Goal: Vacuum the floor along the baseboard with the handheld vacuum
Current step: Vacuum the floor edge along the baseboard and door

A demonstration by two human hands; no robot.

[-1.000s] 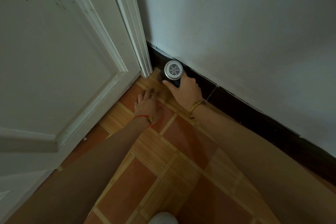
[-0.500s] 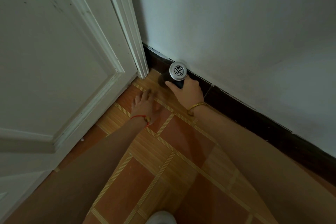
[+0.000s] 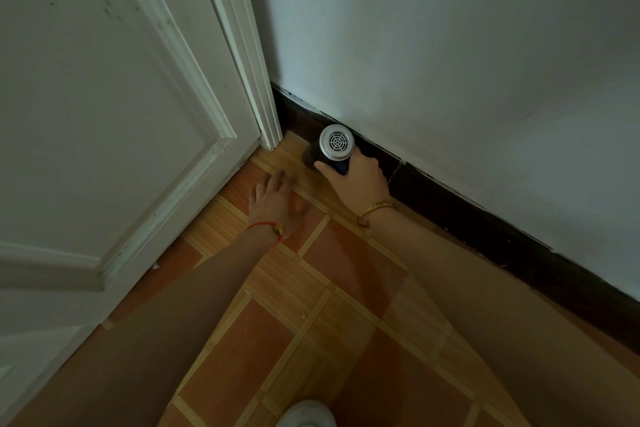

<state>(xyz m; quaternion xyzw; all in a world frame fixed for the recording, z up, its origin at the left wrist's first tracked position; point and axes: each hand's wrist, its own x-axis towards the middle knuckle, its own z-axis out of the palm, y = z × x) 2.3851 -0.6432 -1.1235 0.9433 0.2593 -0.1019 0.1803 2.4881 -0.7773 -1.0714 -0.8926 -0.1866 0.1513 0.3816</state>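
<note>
Evidently the right hand (image 3: 360, 180) gripped the vacuum (image 3: 335, 144), nozzle probably down beside the baseboard (image 3: 485, 229); left of it, the left hand (image 3: 277, 201) lay spread flat on the floor (image 3: 332, 315), seemingly for balance.

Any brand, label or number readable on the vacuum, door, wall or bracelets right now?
None readable. The black handheld vacuum with the silver grilled end, held by the right hand, shows only vent slots. The white panelled door, pale wall and dark baseboard are unmarked. The gold bangle is too small to tell.
</note>
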